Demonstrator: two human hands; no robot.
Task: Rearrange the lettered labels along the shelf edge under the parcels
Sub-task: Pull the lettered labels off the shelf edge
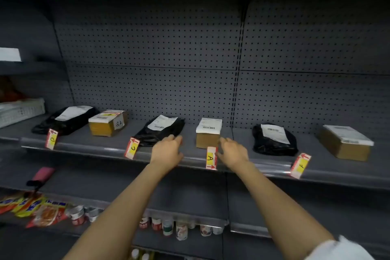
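Several red-and-yellow lettered labels hang on the shelf edge (pixel 101 150): label D (pixel 51 139), label C (pixel 132 148), label A (pixel 211 158) and label F (pixel 300 165). Above them lie a black bag parcel (pixel 63 120), a cardboard box (pixel 108 123), a second black bag (pixel 161 131), a small box (pixel 207 133), a third black bag (pixel 273 140) and a box (pixel 345 143). My left hand (pixel 167 149) rests fingers apart at the edge, touching the second bag. My right hand (pixel 232 151) sits just right of label A, fingers near it, holding nothing.
A grey pegboard wall (pixel 158 48) backs the shelf. A white basket (pixel 21 111) stands at far left. On the shelf below lie a pink umbrella (pixel 42 175), snack packets (pixel 31 209) and several small bottles (pixel 168 227).
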